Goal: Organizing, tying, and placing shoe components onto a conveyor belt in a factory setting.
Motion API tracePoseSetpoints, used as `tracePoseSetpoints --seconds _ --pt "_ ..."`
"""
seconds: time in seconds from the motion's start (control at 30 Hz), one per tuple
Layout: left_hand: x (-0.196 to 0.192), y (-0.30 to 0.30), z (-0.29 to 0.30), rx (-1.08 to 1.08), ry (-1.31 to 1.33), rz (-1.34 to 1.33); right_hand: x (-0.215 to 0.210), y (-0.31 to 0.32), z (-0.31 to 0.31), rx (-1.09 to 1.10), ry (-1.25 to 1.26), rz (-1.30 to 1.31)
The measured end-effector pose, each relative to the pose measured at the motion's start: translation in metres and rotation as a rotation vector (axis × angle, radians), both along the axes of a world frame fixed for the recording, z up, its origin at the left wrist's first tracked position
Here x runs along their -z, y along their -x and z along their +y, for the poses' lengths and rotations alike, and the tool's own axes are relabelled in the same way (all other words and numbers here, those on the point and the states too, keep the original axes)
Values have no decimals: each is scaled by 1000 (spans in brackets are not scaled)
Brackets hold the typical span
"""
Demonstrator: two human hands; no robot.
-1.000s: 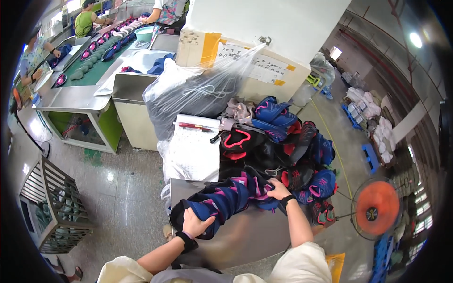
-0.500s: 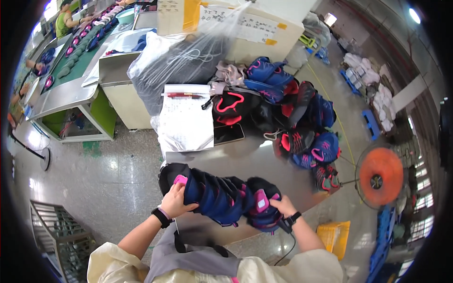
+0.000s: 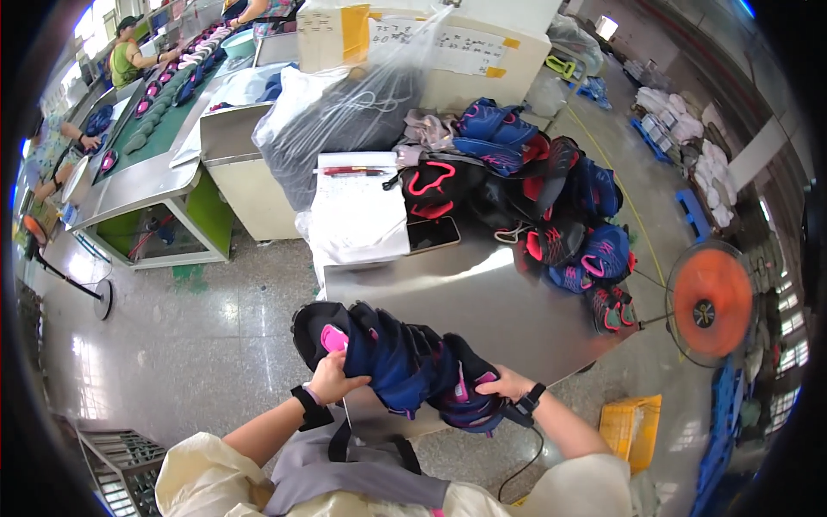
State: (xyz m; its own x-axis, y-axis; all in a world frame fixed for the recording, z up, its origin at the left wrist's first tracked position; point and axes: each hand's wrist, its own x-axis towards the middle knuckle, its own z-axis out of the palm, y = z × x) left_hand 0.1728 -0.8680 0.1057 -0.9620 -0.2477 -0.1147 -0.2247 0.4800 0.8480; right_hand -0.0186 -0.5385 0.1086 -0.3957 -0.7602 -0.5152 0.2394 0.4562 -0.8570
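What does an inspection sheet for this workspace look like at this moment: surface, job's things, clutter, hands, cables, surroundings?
Surface: steel table, its near part bare.
Job's things: a row of navy and pink shoe uppers held between both hands at the table's near edge.
Clutter: pile of shoe uppers, white paper pad with red pen, dark phone, plastic bag.
Hands: left hand grips the row's left end, right hand its right end; both wear dark wristbands.
Cables: thin black cable hangs from right wrist.
Surroundings: orange fan, yellow crate, green conveyor table with other workers.
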Motion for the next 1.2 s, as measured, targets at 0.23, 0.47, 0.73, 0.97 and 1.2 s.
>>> tracePoseSetpoints --seconds 0.23,0.47,0.73,0.97,1.2 --pt "6 3 -29 87 -227 -118 -36 -48 -28 117 -135 -172" --pt "32 -34 -106 203 -543 -116 -12 -182 -61 544 27 -477" --pt "-34 -65 -238 216 -677 162 -66 -200 -171 531 -70 -143" --pt "-96 -58 -377 -66 -514 455 -143 -125 -381 218 145 190" --pt "-174 -26 -514 -400 -146 808 -152 -19 -569 28 598 597"
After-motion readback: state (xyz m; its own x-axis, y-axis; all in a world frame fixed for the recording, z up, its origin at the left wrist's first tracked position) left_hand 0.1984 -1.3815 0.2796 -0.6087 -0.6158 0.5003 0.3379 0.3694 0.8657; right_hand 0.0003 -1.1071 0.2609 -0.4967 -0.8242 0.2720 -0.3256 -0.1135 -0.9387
